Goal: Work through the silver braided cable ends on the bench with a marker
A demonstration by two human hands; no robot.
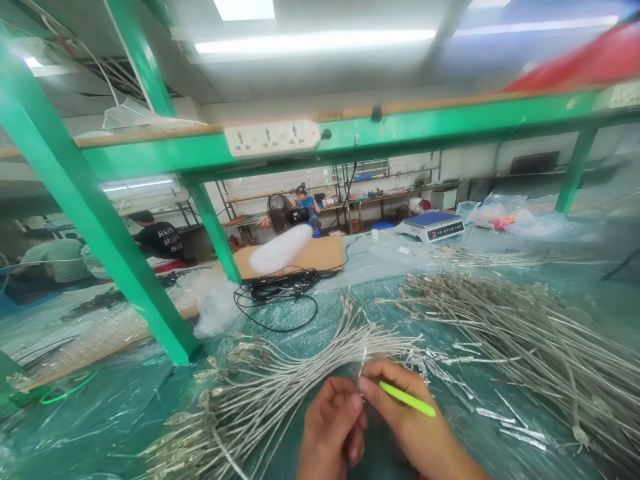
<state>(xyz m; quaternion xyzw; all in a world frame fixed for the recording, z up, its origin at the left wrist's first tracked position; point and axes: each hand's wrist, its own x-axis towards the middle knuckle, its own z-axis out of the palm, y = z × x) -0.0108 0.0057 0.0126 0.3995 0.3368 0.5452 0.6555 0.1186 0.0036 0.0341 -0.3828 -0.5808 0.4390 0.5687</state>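
My left hand point(333, 427) and my right hand point(400, 413) meet at the bottom centre, fingertips pinched together on the end of a thin silvery cable point(361, 368). A bright green stick-like tool point(406, 399) lies across my right hand's fingers. Just beyond the hands a bundle of grey cables point(280, 373) with metal end fittings fans out to the left. A larger heap of the same cables point(525, 327) covers the right side of the table.
The table is covered in clear plastic sheeting point(125, 407). A green metal frame post point(100, 227) stands at left, with a power strip point(273, 138) on its crossbar. A black cord coil point(280, 290), a scale point(433, 225) and other workers sit farther back.
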